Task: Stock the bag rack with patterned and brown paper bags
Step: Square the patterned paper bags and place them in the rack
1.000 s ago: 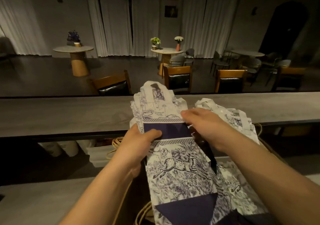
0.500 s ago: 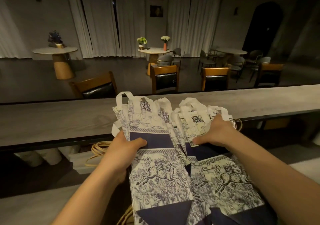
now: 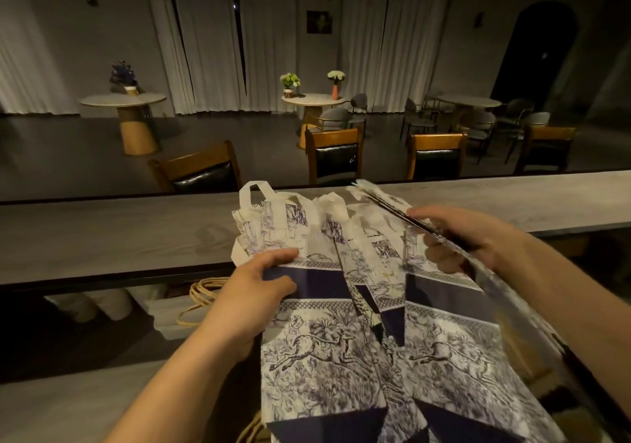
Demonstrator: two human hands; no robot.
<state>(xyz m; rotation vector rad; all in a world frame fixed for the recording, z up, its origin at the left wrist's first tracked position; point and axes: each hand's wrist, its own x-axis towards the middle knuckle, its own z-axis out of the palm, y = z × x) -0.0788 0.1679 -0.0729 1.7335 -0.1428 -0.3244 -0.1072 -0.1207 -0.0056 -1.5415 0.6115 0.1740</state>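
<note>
Head view: the blue-and-white toile-patterned paper bags (image 3: 341, 343) lie fanned lengthwise away from the body, handles toward the grey wooden table (image 3: 119, 237). Left hand (image 3: 252, 289) pinches the stack; right hand (image 3: 467, 237) clamps one bag edge-on (seemingly peeling it off).

I note bags (image 3: 327, 350), centre frame: white with navy toile print, solid navy bands. Grey counter (image 3: 119, 234). Tan cord (image 3: 201, 295), lower left.

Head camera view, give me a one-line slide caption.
Left hand steadies fanned patterned bags while right hand pinches one bag off the stack.
</note>
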